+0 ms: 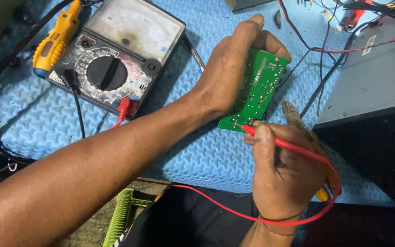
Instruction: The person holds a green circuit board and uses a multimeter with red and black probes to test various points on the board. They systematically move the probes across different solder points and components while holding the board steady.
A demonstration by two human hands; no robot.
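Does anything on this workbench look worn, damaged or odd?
Yes. The analogue meter looks battered: its clear window is smudged with a dark stain, and the markings around its dial are rubbed away. The green circuit board held in the left hand shows no obvious damage. The right hand holds a red probe to it.

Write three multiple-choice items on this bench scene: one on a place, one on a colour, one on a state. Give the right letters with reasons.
1. Where does the meter lie?
A. on the blue mat
B. on the grey box
C. in a hand

2. What colour is the board?
A. red
B. green
C. yellow

3. What is the right hand doing?
A. resting open on the mat
B. turning the meter's dial
C. holding a red probe to the board

Key: 1 A, mat shows all round the meter. 2 B, its face is plainly green. 3 C, the tip meets the board's lower edge while the left hand grips it.
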